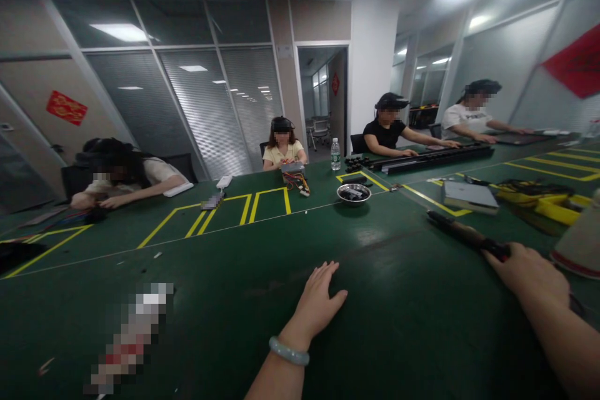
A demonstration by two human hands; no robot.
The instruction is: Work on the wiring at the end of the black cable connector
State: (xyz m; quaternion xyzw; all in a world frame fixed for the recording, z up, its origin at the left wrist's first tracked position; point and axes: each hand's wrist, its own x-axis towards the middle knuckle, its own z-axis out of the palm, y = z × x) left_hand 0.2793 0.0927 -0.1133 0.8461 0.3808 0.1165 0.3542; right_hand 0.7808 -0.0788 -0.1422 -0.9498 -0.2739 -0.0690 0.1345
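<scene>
My left hand (319, 300) is over the green table with its fingers stretched out and its thumb apart, holding nothing. A pale green bangle (289, 352) circles that wrist. At the right, my right hand (534, 275) is wrapped round the rear of a long black tool (462, 231), perhaps an electric screwdriver. Its narrow front end points away to the left, and its rear is partly hidden by my fingers. A grey box-shaped item (470, 197) lies just beyond the tool.
A metal bowl (354, 194) of dark parts and a water bottle (335, 154) stand ahead. Yellow tape (267, 192) marks the green table (210, 294). A yellow tray (560, 207) and pale bucket (581, 240) are at right. Several people sit around the far side.
</scene>
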